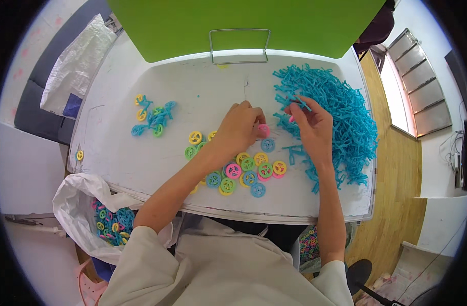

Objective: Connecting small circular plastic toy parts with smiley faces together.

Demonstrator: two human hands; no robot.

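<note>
My left hand (239,126) is closed with a small pink spoked plastic wheel (264,130) at its fingertips, just above the white table. My right hand (315,125) pinches a blue forked plastic piece (301,103) at the left edge of a large heap of such blue pieces (340,122). A bit of pink shows by the right thumb; what it belongs to is hard to make out. Below and between the hands lie loose wheels (248,163) in pink, green, yellow and blue. Toward the left sits a small group of blue pieces with wheels on them (156,118).
A green board (243,25) with a wire frame (239,30) stands at the table's far side. At the near left hangs a white sack (72,196) of blue pieces with wheels. Below the near right edge is a container of small colourful parts (309,242).
</note>
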